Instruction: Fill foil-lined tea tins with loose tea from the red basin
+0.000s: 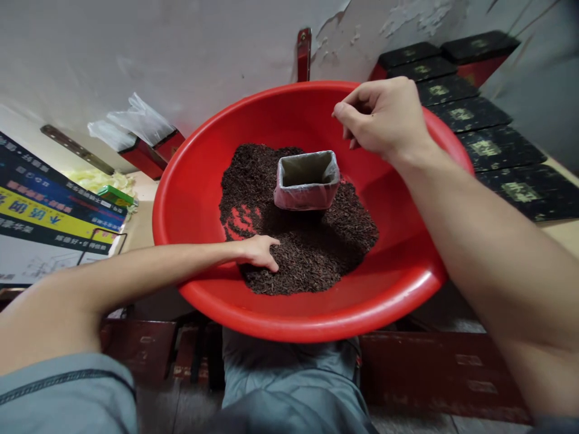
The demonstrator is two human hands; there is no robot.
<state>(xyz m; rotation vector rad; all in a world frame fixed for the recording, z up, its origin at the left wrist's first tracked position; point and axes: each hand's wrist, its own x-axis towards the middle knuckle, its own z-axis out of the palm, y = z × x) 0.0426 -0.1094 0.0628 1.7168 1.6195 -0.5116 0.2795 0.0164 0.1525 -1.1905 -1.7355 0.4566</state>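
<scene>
A wide red plastic basin (402, 295) holds a spread heap of dark, dry strands that look like loose tea leaves (298, 265). An open-topped rectangular tin (301, 198), lined with clear plastic folded over its rim, stands upright among the leaves; its visible inside looks empty. My left hand (260, 252) reaches into the near left of the heap, thumb and forefinger apart, the other fingers partly hidden. Over the basin's far right side, my right hand (384, 117) is raised with thumb and fingers pinched together. Whatever is in that pinch is too small to tell.
Black-lidded boxes (506, 147) stand in rows at the right. Left of the basin are two red boxes with plastic bags (140, 123), a green packet (115, 196) and a printed carton (54, 217). A peeling wall (226, 48) rises behind.
</scene>
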